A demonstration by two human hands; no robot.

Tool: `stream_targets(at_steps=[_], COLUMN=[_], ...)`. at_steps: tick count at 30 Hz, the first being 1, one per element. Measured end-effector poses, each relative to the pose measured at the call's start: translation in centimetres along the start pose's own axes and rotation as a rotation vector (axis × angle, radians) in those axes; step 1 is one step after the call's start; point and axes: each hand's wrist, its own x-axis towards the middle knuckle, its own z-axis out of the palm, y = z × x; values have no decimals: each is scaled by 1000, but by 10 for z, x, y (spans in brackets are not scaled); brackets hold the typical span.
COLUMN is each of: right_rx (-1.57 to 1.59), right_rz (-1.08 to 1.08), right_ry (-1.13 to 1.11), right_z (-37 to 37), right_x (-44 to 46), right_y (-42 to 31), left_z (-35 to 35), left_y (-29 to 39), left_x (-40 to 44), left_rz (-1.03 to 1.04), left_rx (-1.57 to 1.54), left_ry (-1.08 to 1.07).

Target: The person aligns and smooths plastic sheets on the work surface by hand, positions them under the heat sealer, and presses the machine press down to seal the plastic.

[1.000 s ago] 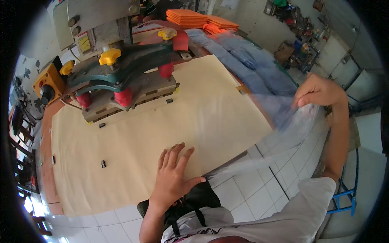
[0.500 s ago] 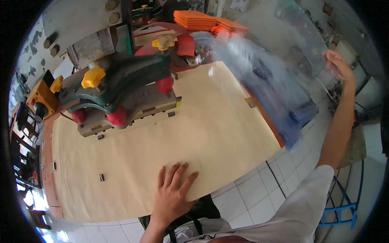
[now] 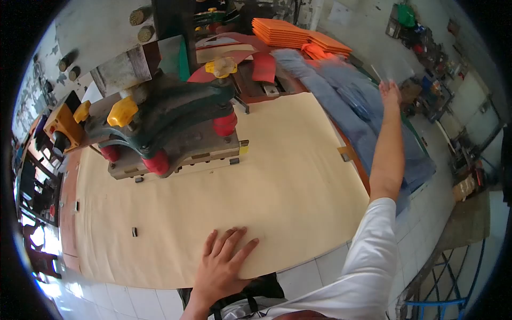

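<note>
My left hand lies flat with spread fingers on the cream sheet covering the table. My right hand is stretched out to the far right, above a pile of bluish clear plastic sheets. Its fingers are closed on a clear plastic sheet, which is blurred and hard to outline. A dark green press head with yellow knobs and red feet stands over the cream sheet at the left. Small dark blocks, such as one block, sit on the cream sheet.
Stacked orange pieces lie at the back, beside red curved strips. A yellow control box is mounted at the left. On the right are a blue metal frame and white floor tiles.
My right hand has moved left and inward over the plastic pile, and the swinging sheet has settled lower. The view has shifted slightly. My left hand stays on the cream sheet.
</note>
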Motion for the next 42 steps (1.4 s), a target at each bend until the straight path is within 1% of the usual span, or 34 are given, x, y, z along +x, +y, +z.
stream_targets(at_steps=[2,3,5,6,8,12,14,15,17,19,20,21,22,23,24,25,26,27,28,29,31,33,34,35,36,37,38,39,41,42], right_rx=[44,45,-79,-78,-309,-414,-201,-204,-340,-479,-534,-582,-699,-819,-862,-905,-897,-991,-1084,-1079,-1560,-1771,-1787,-1867,-1948,-1966,-1917,-1862,-1865,-1854], right_rz=[75,80,241,245,366,374,340,337,265,236,215,196,82,86,96,104,127,145,152,149,275,367,355,337,321,315,419,528,500,469], right_ry=[223,215,333,329,271,334,233,229,203,276,211,135,169,99,-33,-162,-188,-374,-554,-559,-788,-970,-977,-1044,-1114,-1128,-1155,-1172,-1134,-1092], right_z=[1,1,-1,-2,-4,-32,-48,-46,-38,-40,-41,-41,-33,-13,-8,-8,9,29,47,62,91,121,124,126,129,132,130,127,128,126], right_x=[-6,-7,-10,-18,-34,-15,-9,-16,-37,-29,-26,-23,-18,-42,-43,-42,-70,-104,-138,-160,-195,-245,-252,-260,-265,-263,-255,-252,-265,-264], right_y=[28,39,55,55,50,54,57,52,49,49,46,45,52,38,42,47,42,26,18,21,17,13,16,27,36,38,38,37,22,18], left_z=[0,-1,0,0,1,3,3,0,-4,2,1,3,6,7,5,5,4,3,3,2,-27,-29,-51,-61,-17,17,-27,-51,-78,-77], left_y=[1,1,2,2,2,0,1,2,3,-1,-1,-4,-7,-10,-12,-11,-10,-8,-5,-2,34,95,126,158,210,251,234,226,217,216], left_x=[0,1,0,0,-1,-1,-2,-2,-5,-8,-9,-12,-13,-14,-16,-17,-18,-22,-23,-21,-11,-3,-5,-5,3,5,-13,-23,-33,-34], left_rz=[-2,-4,-11,-8,-4,14,23,22,6,48,61,14,57,101,54,96,146,125,158,198,467,738,882,1245,1637,2024,1724,1724,1547,1554], left_rx=[0,-12,-20,-24,-28,-7,2,12,20,-37,-27,-15,-9,-3,12,-24,-60,-49,-44,-40,-131,-479,-710,-587,-913,-1245,-1062,-1075,-595,-597], left_ry=[-4,-1,5,10,16,31,46,29,18,86,83,100,82,52,47,66,89,88,44,3,-37,-24,-187,-42,-65,-86,-462,-445,-497,-491])
